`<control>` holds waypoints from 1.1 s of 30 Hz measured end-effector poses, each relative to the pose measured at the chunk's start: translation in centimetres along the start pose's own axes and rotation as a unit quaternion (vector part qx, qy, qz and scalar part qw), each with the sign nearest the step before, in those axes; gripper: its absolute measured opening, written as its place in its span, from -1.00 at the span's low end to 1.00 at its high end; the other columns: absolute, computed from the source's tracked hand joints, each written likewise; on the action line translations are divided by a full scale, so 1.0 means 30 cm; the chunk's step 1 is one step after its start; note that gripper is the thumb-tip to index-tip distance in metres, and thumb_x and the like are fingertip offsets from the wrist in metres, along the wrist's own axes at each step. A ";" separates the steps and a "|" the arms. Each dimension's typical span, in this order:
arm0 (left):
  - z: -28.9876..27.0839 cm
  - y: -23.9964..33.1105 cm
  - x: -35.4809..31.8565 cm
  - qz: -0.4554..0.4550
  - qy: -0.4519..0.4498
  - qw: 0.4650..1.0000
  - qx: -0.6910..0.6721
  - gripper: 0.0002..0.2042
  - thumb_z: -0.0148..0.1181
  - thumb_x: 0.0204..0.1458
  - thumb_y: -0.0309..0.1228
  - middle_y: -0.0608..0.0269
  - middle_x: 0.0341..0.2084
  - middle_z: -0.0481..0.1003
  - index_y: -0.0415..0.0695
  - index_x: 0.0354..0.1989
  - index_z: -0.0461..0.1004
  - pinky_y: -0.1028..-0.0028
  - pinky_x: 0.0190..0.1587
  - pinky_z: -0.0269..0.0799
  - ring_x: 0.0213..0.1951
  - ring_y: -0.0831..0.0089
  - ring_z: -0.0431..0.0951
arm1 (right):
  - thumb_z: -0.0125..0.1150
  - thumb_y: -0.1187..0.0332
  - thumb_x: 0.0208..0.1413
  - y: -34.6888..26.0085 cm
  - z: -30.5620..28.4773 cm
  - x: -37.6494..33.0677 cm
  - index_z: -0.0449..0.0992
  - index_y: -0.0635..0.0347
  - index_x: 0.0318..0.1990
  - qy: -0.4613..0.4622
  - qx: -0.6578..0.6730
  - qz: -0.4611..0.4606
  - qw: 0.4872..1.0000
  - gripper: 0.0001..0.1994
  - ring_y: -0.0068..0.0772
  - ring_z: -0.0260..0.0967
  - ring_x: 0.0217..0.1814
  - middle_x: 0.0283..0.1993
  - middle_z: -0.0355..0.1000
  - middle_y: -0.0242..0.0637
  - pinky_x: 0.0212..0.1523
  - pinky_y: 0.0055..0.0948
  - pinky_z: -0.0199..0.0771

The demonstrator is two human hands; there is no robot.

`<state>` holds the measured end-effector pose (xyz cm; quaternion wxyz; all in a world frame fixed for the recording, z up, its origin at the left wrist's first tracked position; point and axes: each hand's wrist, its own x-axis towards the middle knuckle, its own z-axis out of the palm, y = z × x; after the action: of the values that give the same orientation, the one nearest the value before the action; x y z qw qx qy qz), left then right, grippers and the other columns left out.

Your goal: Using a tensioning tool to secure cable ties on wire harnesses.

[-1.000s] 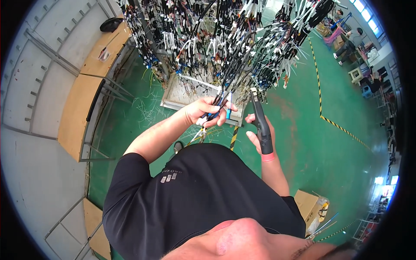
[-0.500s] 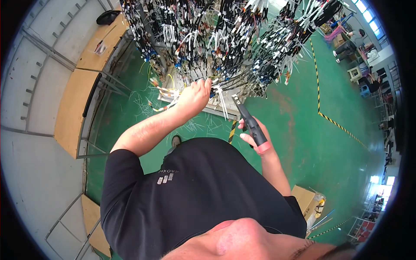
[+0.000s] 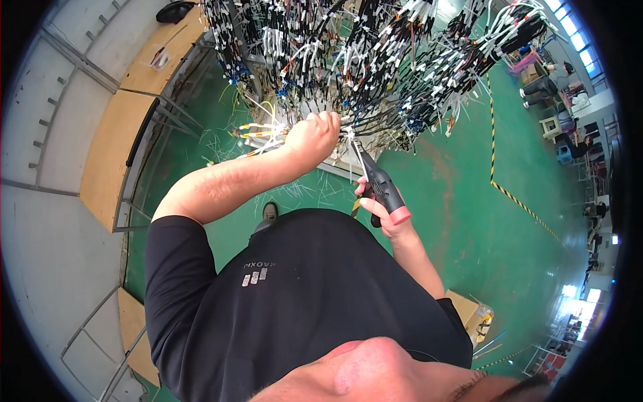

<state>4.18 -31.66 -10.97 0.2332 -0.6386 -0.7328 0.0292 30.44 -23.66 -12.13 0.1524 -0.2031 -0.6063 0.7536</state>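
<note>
My left hand is closed round a black wire harness at the bottom of a large hanging mass of wires. White and yellow-orange wire ends stick out to the left, past my wrist. In my right hand is a black cable tie gun with a pinkish-red rear end. Its narrow nose points up and away, touching or very close to a white cable tie on the harness, just right of my left fist. The fist hides the part of the harness inside it.
Dense hanging wire harnesses with white connectors fill the far side, above a pale base. White offcuts litter the green floor. Wooden benches line the left wall. An open cardboard box stands near right. Other people are far right.
My right hand has brought the cable tie gun left and up to the white tie on the harness. My left hand, still closed, has shifted slightly right.
</note>
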 end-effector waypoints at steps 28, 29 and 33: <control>-0.026 -0.044 0.017 -0.257 -0.218 0.639 -0.692 -0.79 0.46 0.06 -0.36 0.22 -0.49 0.65 -0.25 -0.27 0.62 0.39 -0.32 0.50 -0.43 0.52 0.59 | 0.53 0.29 0.02 0.084 -0.115 -0.002 0.46 0.24 -0.40 0.085 -0.364 -0.113 0.920 -0.69 -0.40 0.20 -0.61 -0.63 0.31 -0.35 -0.46 -0.37 0.35; -0.015 -0.040 0.011 -0.251 -0.197 0.632 -0.706 -0.79 0.47 0.06 -0.37 0.23 -0.50 0.64 -0.25 -0.27 0.60 0.40 -0.33 0.48 -0.45 0.53 0.56 | 0.53 0.29 0.02 0.084 -0.111 -0.003 0.46 0.24 -0.40 0.087 -0.362 -0.113 0.921 -0.69 -0.40 0.20 -0.61 -0.63 0.31 -0.35 -0.46 -0.37 0.35; 0.008 -0.040 0.010 -0.257 -0.149 0.685 -0.665 -0.76 0.47 0.05 -0.38 0.25 -0.51 0.60 -0.24 -0.29 0.53 0.40 -0.33 0.46 -0.45 0.53 0.54 | 0.54 0.33 -0.01 0.115 -0.146 -0.003 0.41 0.30 -0.19 0.076 -0.364 -0.161 0.914 -0.61 -0.16 0.36 -0.28 -0.24 0.41 -0.13 -0.25 -0.24 0.43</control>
<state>2.95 -31.55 -10.67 -0.3669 -0.3998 -0.7204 -0.4320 32.73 -20.72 -16.28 0.2324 -0.2012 -0.8497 0.4284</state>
